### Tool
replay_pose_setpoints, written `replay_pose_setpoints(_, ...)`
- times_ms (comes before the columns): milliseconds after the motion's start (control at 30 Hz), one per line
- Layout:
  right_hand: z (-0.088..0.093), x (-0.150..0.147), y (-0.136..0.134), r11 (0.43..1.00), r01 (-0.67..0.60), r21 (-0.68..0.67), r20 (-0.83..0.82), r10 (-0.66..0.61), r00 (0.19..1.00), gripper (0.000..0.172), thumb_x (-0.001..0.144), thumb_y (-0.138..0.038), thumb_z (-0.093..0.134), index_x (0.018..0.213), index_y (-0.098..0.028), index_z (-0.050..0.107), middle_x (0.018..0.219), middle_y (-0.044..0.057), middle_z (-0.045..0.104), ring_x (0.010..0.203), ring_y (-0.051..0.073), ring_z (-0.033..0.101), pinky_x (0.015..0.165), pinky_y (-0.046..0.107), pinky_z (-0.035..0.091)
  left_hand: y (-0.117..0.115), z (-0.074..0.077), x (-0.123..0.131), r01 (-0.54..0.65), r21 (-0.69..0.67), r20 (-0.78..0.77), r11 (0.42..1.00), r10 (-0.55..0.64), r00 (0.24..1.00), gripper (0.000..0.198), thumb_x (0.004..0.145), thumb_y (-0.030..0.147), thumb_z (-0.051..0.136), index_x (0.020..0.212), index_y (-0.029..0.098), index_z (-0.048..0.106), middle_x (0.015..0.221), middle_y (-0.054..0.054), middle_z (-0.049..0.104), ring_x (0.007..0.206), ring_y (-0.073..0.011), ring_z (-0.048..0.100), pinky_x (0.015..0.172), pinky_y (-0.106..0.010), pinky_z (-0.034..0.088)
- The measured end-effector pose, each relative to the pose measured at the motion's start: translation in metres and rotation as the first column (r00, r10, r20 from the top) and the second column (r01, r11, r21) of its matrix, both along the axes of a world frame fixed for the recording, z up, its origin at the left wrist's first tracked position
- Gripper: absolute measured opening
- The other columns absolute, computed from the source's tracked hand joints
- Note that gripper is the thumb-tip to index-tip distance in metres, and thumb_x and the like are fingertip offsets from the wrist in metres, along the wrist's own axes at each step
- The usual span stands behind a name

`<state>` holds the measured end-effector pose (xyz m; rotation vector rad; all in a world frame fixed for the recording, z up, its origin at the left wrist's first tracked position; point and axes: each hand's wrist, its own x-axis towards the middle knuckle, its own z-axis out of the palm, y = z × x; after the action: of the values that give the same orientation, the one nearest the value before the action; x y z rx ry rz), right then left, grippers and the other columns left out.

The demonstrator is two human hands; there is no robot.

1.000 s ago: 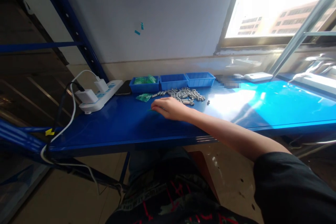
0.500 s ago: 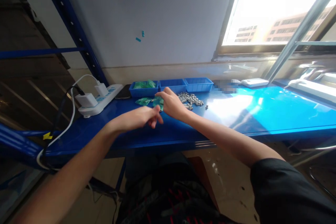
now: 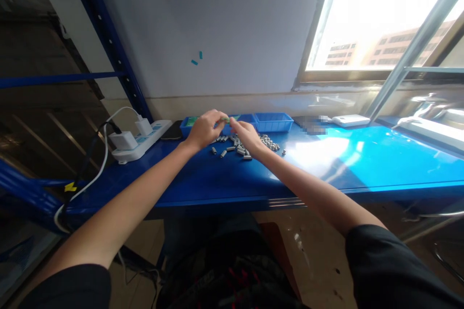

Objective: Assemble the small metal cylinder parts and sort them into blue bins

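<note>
My left hand [image 3: 207,129] and my right hand [image 3: 245,133] meet above the blue bins, fingertips pinched together. Between them they grip a small green plastic packet [image 3: 235,118], mostly covered by the fingers. Under and beside my hands lie loose metal parts: several small cylinders [image 3: 224,153] in front and a heap of short silvery fittings [image 3: 270,143] behind my right wrist. The left blue bin [image 3: 185,130] has green packets [image 3: 191,121] in it and is partly hidden by my left hand. My right hand partly covers the middle bin [image 3: 250,119].
A third blue bin [image 3: 274,122] stands on the right of the row. At left are a black phone-like slab [image 3: 173,130] and a white power strip [image 3: 143,142] with plugs and cables. One stray fitting [image 3: 284,152] lies apart. A white box [image 3: 351,120] sits near the window.
Both hands have risen from the tabletop and come together. The green packets that lay in front of the bins are off the table, with green plastic now between my fingers. Metal cylinders are uncovered.
</note>
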<state>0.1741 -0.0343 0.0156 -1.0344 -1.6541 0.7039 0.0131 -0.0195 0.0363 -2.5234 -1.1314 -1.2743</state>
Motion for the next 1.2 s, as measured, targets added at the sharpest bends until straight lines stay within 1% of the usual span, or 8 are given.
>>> replay_pose_setpoints(167,-0.005,0.011,0.013,0.997,-0.043,-0.071,-0.034,0.041,0.999,0.027,0.085,-0.034,0.047,0.071,-0.015,0.061,0.062,0.001,0.056,0.062,0.014,0.052,0.061,0.025,0.041,-0.004,-0.027,0.001,0.115,0.068,-0.231,0.991,-0.097,0.968,0.024,0.090,0.032,0.050,0.102,0.019,0.066,0.105,-0.009,0.065,0.101,-0.0223,0.057,0.089,-0.034,0.044)
replay_pose_setpoints(300,-0.011,0.013,0.014,0.965,0.041,0.257,0.286,-0.117,0.951,0.025,0.086,-0.027,0.048,0.084,-0.015,0.070,0.070,0.003,0.060,0.069,0.016,0.053,0.067,0.026,0.040,-0.004,-0.035,-0.001,0.066,-0.254,0.054,0.965,-0.054,0.997,0.048,0.091,0.054,0.040,0.092,0.016,0.068,0.086,-0.008,0.068,0.085,-0.0218,0.061,0.077,-0.032,0.046)
replay_pose_setpoints(400,-0.015,0.014,0.015,0.902,-0.034,0.430,0.394,-0.154,0.906,0.028,0.088,-0.025,0.051,0.105,-0.018,0.071,0.089,0.007,0.063,0.083,0.018,0.055,0.079,0.029,0.042,0.001,-0.033,-0.005,0.107,-0.555,0.350,0.825,0.115,0.930,0.066,0.090,0.063,0.025,0.080,0.014,0.068,0.072,-0.008,0.066,0.066,-0.0188,0.060,0.058,-0.028,0.043)
replay_pose_setpoints(533,-0.018,0.013,0.013,0.861,-0.084,0.502,0.464,-0.186,0.866,0.030,0.085,-0.022,0.055,0.111,-0.020,0.070,0.100,0.011,0.058,0.096,0.022,0.051,0.087,0.035,0.043,0.007,-0.034,-0.008,0.240,-0.654,0.492,0.717,0.163,0.855,0.044,0.079,0.056,0.054,0.078,0.014,0.066,0.074,-0.007,0.066,0.061,-0.0156,0.058,0.052,-0.024,0.041)
replay_pose_setpoints(700,-0.015,0.008,0.009,0.948,0.042,0.315,0.371,-0.163,0.914,0.032,0.079,-0.028,0.061,0.107,-0.015,0.071,0.098,0.010,0.060,0.099,0.025,0.053,0.091,0.038,0.042,0.006,-0.037,-0.007,0.176,-0.547,0.479,0.818,0.134,0.867,0.027,0.078,0.040,0.060,0.092,0.017,0.064,0.079,-0.004,0.065,0.066,-0.0153,0.058,0.060,-0.025,0.045)
replay_pose_setpoints(900,-0.008,0.006,0.016,0.981,-0.083,-0.175,-0.086,0.068,0.994,0.038,0.089,-0.038,0.044,0.079,-0.010,0.068,0.074,0.006,0.064,0.069,0.016,0.058,0.069,0.028,0.046,-0.002,-0.033,-0.003,0.093,-0.205,0.102,0.974,-0.073,0.992,0.025,0.082,0.033,0.056,0.100,0.020,0.068,0.101,-0.007,0.064,0.089,-0.0189,0.059,0.075,-0.027,0.047)
replay_pose_setpoints(1067,-0.011,0.002,0.018,0.971,-0.022,0.240,0.203,-0.028,0.979,0.028,0.086,-0.021,0.046,0.094,-0.014,0.072,0.073,0.004,0.062,0.070,0.015,0.056,0.070,0.027,0.043,-0.002,-0.032,-0.003,0.056,-0.362,0.289,0.930,0.055,0.956,0.042,0.087,0.052,0.046,0.087,0.016,0.069,0.091,-0.008,0.066,0.084,-0.0208,0.061,0.070,-0.027,0.046)
replay_pose_setpoints(1200,-0.018,0.001,0.016,0.889,-0.133,0.439,0.417,-0.071,0.906,0.033,0.088,-0.017,0.046,0.110,-0.019,0.071,0.082,0.005,0.061,0.078,0.016,0.056,0.076,0.027,0.043,0.000,-0.031,-0.007,0.211,-0.667,0.510,0.715,0.230,0.829,0.061,0.086,0.065,0.033,0.071,0.014,0.064,0.075,-0.009,0.065,0.062,-0.0166,0.057,0.054,-0.026,0.043)
